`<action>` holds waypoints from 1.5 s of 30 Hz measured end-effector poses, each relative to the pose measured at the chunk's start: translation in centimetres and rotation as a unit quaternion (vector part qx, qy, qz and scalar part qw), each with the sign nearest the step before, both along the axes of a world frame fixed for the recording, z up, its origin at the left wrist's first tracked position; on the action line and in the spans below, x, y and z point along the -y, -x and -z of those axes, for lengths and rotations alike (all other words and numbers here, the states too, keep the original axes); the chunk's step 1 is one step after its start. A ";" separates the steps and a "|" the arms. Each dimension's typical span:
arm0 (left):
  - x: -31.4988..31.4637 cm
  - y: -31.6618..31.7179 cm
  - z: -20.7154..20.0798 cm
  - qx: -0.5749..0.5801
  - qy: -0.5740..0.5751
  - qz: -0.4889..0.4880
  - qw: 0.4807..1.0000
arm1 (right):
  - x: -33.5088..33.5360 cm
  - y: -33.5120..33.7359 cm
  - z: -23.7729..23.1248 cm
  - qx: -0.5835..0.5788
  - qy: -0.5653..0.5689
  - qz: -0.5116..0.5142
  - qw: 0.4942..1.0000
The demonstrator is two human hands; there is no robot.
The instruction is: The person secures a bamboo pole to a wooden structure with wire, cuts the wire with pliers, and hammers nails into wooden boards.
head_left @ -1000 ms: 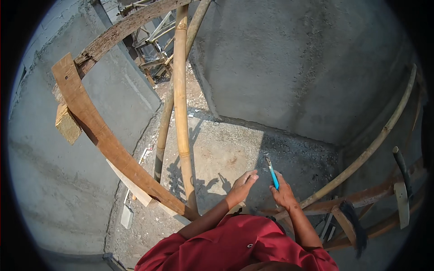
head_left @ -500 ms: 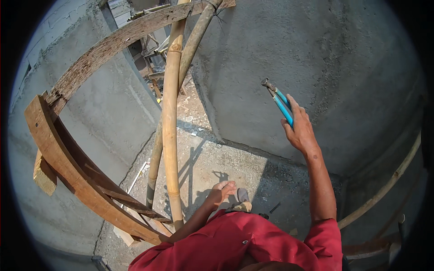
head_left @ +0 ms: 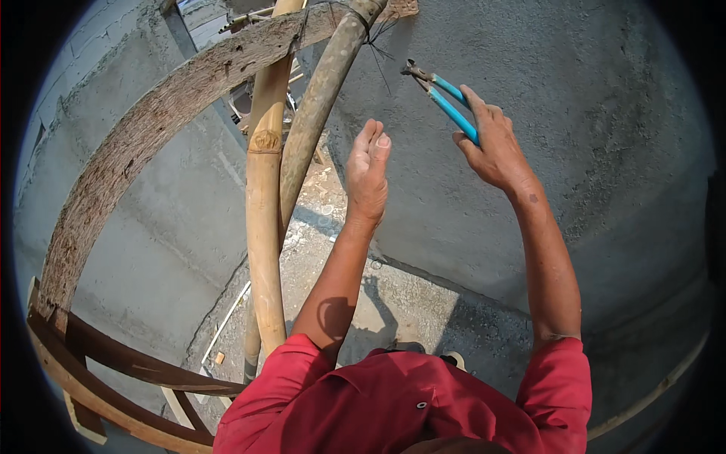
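Observation:
My right hand [head_left: 495, 147] is closed around the blue handles of a pair of end-cutting pincers [head_left: 452, 112]. The handles are spread a little, and the dark metal head points up and left near the grey wall. My left hand [head_left: 368, 174] is raised with its fingers stretched upward and holds nothing that I can see. It is nearest to a slanted grey-brown pole [head_left: 321, 106]. Dark tie wire [head_left: 368, 30] binds this pole to a rough wooden plank [head_left: 162, 113] at the top, with loose ends sticking out right, near the pincer head.
A yellow bamboo pole [head_left: 263, 204] stands upright left of my left arm. Brown timber framing [head_left: 113, 397] curves along the lower left. A plastered wall [head_left: 590, 98] rises ahead and right. Rubble lies on the floor [head_left: 310, 265], and another pole [head_left: 658, 390] slants at lower right.
My left hand has risen from waist level to beside the slanted pole. My right hand has moved the pincers up and left, nearer the wire tie. The view has come closer to the poles.

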State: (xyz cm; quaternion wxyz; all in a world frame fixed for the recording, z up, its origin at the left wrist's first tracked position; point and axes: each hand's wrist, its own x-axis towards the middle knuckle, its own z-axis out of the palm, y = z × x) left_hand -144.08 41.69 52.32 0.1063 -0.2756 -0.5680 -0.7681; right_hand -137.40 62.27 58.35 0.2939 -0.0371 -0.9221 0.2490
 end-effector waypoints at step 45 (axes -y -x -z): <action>-6.9 10.4 -9.5 -0.071 -0.130 0.362 0.920 | -4.7 13.7 -6.4 0.304 0.231 -0.614 0.691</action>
